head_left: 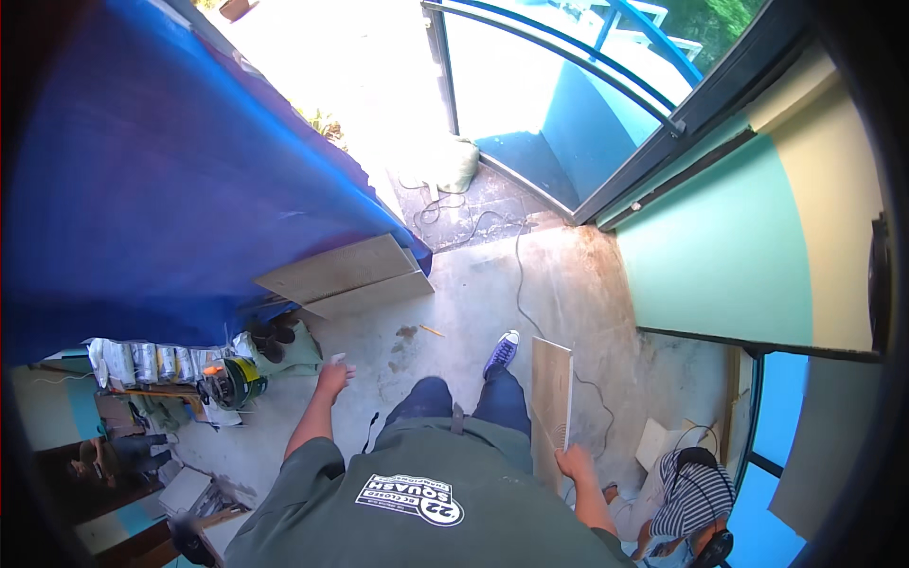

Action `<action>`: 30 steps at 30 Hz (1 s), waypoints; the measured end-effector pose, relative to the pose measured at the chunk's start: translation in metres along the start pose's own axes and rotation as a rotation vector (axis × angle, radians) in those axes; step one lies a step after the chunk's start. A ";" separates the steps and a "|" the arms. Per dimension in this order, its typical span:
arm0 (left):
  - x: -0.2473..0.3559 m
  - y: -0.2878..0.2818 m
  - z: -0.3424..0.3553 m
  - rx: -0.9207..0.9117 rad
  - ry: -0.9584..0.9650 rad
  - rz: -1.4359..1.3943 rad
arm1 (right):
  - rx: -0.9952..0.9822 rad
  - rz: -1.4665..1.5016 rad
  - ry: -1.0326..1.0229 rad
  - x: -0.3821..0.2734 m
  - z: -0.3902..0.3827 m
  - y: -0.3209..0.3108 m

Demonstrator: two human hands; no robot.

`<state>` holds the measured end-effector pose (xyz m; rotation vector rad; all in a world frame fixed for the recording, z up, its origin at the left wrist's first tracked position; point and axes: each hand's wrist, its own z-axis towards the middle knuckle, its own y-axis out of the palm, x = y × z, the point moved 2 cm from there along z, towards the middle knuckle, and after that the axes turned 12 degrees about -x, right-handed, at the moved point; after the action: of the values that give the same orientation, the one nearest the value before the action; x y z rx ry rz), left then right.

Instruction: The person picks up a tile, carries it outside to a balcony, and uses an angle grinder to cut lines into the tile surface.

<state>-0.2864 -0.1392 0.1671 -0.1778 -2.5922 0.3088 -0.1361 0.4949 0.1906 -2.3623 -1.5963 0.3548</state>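
Observation:
My right hand (575, 463) grips the near end of a long, narrow tan board (551, 388) with a pale edge, held beside my right leg. My left hand (337, 375) hangs out to the left over the concrete floor, holding a small white item (339, 358) that I cannot make out clearly. My jeans and a purple sneaker (502, 348) show below my dark shirt. Further forward, two tan panels (341, 275) rest against the bottom of a blue tarp (161, 189). A short thin strip (432, 330) lies on the floor.
A cord (519, 265) crosses the concrete (473, 293) toward an open doorway with a sack (457, 166). A mint-and-cream wall (720, 256) stands right. Wrapped packages and tools (151, 367) crowd the left. A person in a striped top (689, 497) is low at bottom right.

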 end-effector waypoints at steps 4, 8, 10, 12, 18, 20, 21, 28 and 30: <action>0.053 0.045 0.003 -0.116 -0.023 -0.058 | -0.068 0.028 -0.020 -0.002 0.018 -0.084; 0.106 0.088 0.013 -0.176 -0.036 -0.063 | -0.066 -0.049 -0.049 0.005 0.049 -0.163; 0.115 0.098 0.027 -0.165 -0.063 -0.082 | -0.034 -0.034 -0.054 0.002 0.062 -0.199; 0.123 0.105 0.048 -0.144 -0.081 -0.084 | -0.045 -0.063 -0.062 -0.008 0.071 -0.234; 0.231 0.118 0.138 -0.133 -0.003 0.232 | -0.042 -0.186 -0.041 -0.044 0.115 -0.336; 0.276 0.119 0.162 -0.079 -0.003 0.259 | -0.031 -0.318 -0.070 -0.062 0.120 -0.364; 0.302 0.118 0.170 -0.029 0.007 0.224 | 0.027 -0.270 -0.059 -0.085 0.115 -0.391; 0.498 0.094 0.203 -0.176 0.230 0.262 | 0.092 -0.315 -0.130 -0.172 0.159 -0.533; 0.513 0.090 0.228 -0.145 0.300 0.169 | 0.092 -0.304 -0.176 -0.204 0.169 -0.568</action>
<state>-0.8365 0.0001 0.2005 -0.4598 -2.3053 0.1404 -0.7597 0.5225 0.2432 -2.0277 -1.9391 0.5684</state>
